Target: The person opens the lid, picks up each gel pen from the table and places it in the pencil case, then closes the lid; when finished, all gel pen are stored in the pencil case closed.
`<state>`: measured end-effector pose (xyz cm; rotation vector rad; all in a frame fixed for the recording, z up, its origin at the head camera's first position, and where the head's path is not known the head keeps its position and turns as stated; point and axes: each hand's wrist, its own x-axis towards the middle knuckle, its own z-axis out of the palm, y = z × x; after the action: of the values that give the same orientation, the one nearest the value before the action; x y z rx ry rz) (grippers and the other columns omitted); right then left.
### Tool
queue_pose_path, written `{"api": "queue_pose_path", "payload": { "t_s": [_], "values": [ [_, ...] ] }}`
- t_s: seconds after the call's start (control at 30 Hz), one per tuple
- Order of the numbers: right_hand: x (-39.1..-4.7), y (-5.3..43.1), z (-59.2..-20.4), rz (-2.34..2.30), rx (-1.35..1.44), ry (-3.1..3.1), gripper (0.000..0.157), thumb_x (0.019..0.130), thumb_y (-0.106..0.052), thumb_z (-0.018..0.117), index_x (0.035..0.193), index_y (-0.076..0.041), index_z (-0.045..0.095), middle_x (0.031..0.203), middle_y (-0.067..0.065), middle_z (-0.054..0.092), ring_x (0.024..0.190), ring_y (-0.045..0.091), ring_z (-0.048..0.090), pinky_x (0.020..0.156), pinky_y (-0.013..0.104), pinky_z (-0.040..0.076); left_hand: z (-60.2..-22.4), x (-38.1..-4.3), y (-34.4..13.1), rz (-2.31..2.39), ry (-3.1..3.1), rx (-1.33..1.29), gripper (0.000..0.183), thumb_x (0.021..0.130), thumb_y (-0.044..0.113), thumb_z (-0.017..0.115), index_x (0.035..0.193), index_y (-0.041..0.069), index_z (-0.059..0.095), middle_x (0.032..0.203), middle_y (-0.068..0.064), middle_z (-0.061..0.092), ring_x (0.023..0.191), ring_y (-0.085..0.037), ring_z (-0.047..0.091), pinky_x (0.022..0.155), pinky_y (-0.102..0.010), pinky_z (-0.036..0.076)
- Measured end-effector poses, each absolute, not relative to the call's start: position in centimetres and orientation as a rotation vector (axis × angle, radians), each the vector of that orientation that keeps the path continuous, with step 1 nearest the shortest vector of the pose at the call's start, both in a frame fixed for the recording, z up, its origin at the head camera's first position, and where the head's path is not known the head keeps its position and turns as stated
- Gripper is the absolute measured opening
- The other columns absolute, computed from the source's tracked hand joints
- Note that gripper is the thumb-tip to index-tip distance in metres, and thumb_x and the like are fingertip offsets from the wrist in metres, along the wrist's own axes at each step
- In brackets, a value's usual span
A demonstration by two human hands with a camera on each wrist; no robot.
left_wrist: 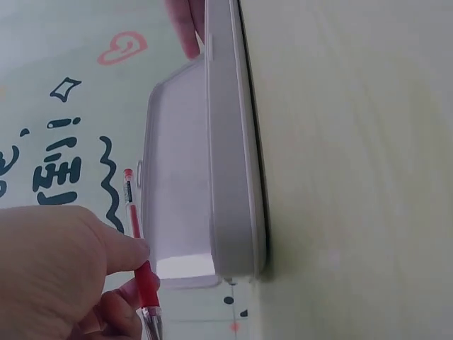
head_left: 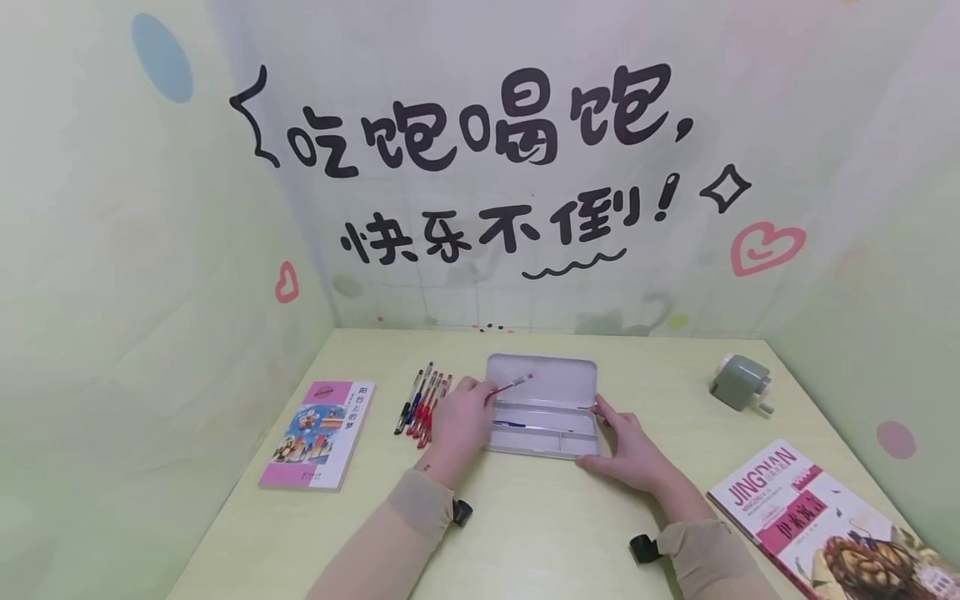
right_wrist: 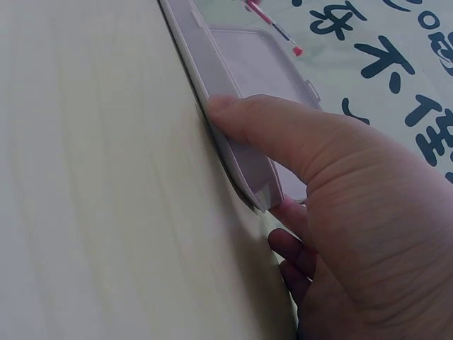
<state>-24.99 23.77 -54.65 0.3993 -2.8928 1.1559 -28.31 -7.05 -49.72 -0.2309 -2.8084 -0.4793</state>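
A red pen (head_left: 514,386) is pinched between the thumb and fingers of my left hand (head_left: 467,417), slanting over the left part of the raised lid in the head view. The pale lilac pencil case (head_left: 547,379) lies with its lid up and its compartments facing me. Inside, along the long compartment, rests a blue pen (head_left: 516,425). My right hand (head_left: 630,450) grips the case's right end, its thumb (right_wrist: 233,113) on the front wall and the fingers round the side. Left of the case, partly behind my left hand, several red, blue and black pens (head_left: 420,404) lie together.
A pink and white book (head_left: 315,437) lies at the left of the table (head_left: 525,533). At the back right stands a grey-green pencil sharpener (head_left: 738,383) with a crank. A magazine-like book (head_left: 825,525) lies at the front right. Printed walls (head_left: 465,308) enclose the table.
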Motion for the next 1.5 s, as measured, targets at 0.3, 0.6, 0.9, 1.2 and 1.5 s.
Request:
{"api": "queue_pose_path", "payload": {
  "t_s": [0.3,0.6,0.9,1.2,1.5],
  "values": [
    [-25.0,23.6,-54.3,1.133,0.402,-2.9,0.122,0.085,-0.044,0.094,0.173,0.002,0.023,0.163,0.021,0.053,0.144,0.045,0.046,0.123,0.072,0.04,-50.7,-27.5,-5.0,-0.487,-2.843,-0.404,0.022,0.107,0.032,0.072,0.127,0.028,0.082,0.118,0.003,0.075,0.094,-0.02,0.077,0.076,-0.035,0.065],
    [-24.9,23.6,-54.6,1.142,0.398,-2.906,0.123,0.085,-0.045,0.094,0.173,0.001,0.022,0.164,0.021,0.052,0.143,0.044,0.046,0.123,0.073,0.039,-52.0,-27.3,-4.5,-0.499,-2.841,-0.508,0.018,0.105,0.031,0.076,0.121,0.03,0.085,0.108,0.005,0.074,0.085,-0.015,0.074,0.068,-0.031,0.06],
    [-24.8,23.6,-54.6,1.154,0.393,-2.897,0.122,0.085,-0.044,0.094,0.173,0.001,0.024,0.164,0.021,0.052,0.144,0.045,0.046,0.124,0.073,0.039,-52.0,-27.1,-4.1,-0.515,-2.884,-0.576,0.021,0.104,0.032,0.076,0.123,0.029,0.084,0.105,0.003,0.074,0.085,-0.017,0.072,0.067,-0.031,0.058],
    [-24.9,23.6,-54.5,1.156,0.409,-2.894,0.121,0.085,-0.043,0.095,0.173,0.001,0.024,0.166,0.018,0.052,0.144,0.043,0.046,0.124,0.072,0.039,-52.5,-27.2,-4.2,-0.469,-2.884,-0.6,0.021,0.106,0.032,0.074,0.124,0.028,0.084,0.116,0.003,0.08,0.102,-0.019,0.078,0.082,-0.037,0.065],
    [-24.8,23.6,-54.5,1.154,0.406,-2.892,0.121,0.085,-0.043,0.095,0.173,0.001,0.025,0.165,0.018,0.053,0.144,0.043,0.046,0.124,0.072,0.04,-52.7,-27.2,-4.2,-0.481,-2.88,-0.607,0.024,0.106,0.032,0.074,0.127,0.025,0.082,0.127,0.001,0.082,0.115,-0.022,0.078,0.094,-0.042,0.066]
  ]
}}
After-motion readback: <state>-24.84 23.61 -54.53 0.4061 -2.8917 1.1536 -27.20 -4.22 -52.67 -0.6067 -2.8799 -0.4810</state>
